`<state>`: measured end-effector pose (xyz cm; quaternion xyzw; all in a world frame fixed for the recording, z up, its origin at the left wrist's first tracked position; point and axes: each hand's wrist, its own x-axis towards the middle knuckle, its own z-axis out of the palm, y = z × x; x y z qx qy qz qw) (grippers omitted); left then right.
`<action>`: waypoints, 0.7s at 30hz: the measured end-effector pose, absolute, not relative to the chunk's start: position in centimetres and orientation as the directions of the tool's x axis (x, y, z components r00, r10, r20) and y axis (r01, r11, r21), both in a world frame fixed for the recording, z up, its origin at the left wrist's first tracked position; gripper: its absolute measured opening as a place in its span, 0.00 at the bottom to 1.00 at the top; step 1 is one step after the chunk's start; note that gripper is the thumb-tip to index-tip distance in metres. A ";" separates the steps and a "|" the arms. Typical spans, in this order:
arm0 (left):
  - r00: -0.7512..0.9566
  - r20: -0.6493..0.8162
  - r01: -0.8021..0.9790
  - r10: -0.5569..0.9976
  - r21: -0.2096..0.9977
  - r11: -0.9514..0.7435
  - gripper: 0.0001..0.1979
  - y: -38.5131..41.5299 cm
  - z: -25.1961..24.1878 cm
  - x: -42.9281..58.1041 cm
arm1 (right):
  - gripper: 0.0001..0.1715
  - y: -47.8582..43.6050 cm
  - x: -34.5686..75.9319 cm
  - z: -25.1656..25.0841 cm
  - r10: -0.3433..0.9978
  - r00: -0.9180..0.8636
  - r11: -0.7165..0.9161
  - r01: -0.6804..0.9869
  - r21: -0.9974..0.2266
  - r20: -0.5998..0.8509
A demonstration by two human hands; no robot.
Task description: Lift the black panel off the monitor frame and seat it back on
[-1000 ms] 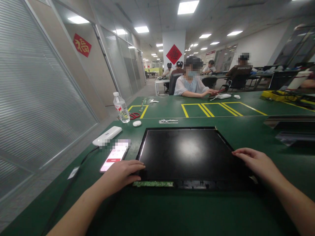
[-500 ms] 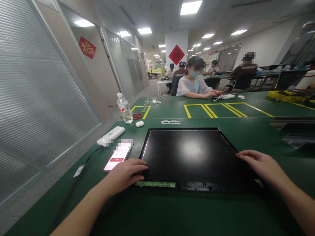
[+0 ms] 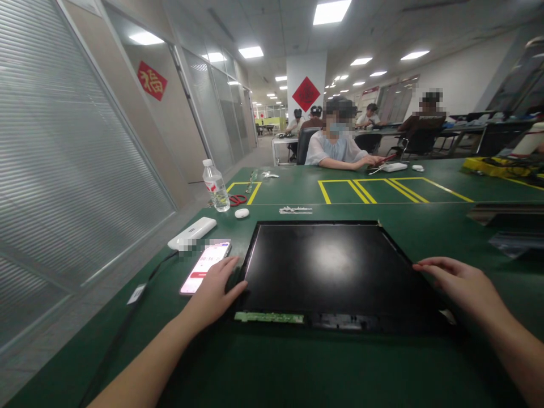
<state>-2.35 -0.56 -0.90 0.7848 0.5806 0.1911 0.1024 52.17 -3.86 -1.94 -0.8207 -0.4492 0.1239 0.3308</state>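
A black flat display panel (image 3: 323,272) lies on the green table in front of me. Along its near edge show a green circuit board strip (image 3: 269,318) and a dark frame. My left hand (image 3: 215,289) is at the panel's left edge, fingers stretched and apart, the thumb tip touching the edge. Part of a phone (image 3: 208,258) with a lit screen is covered by this hand. At the right edge is my right hand (image 3: 461,277), its fingertips against or just beside the frame and its fingers loosely extended. Neither hand is wrapped round anything.
Left of the panel sit a white power bank (image 3: 193,232) with a black cable, a small white case (image 3: 242,213), a water bottle (image 3: 216,190) and red-handled scissors (image 3: 238,199). Small white strips (image 3: 295,210) lie behind the panel. A masked person (image 3: 335,147) sits across the table.
My left hand has spread its fingers and shifted off the panel's surface toward the phone. My right hand has slid slightly outward. The panel stays about where it was.
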 end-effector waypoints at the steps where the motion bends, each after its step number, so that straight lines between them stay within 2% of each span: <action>1: 0.234 0.161 0.884 0.959 0.376 -0.278 0.33 -0.4 -1.3 -2.4 | 0.26 -3.9 52.1 -1.7 0.805 0.586 -0.398 0.647 -0.651 0.090; 4: 0.248 0.124 0.894 0.961 0.354 -0.276 0.30 0.1 -2.3 -2.7 | 0.25 -3.9 51.9 -1.2 0.783 0.620 -0.453 0.628 -0.633 0.054; 9: 0.326 0.176 0.857 0.929 0.361 -0.368 0.24 0.4 -2.9 -2.9 | 0.25 -3.9 51.4 -1.3 0.855 0.518 -0.394 0.680 -0.618 0.025; 15: 0.313 0.151 0.850 0.938 0.397 -0.347 0.23 0.0 -1.9 -2.1 | 0.24 -4.0 51.6 -1.9 0.867 0.490 -0.358 0.737 -0.573 0.089; 21: 0.300 0.152 0.844 0.942 0.418 -0.336 0.23 -0.2 -1.7 -1.7 | 0.25 -4.1 51.1 -1.2 0.871 0.490 -0.391 0.735 -0.553 0.036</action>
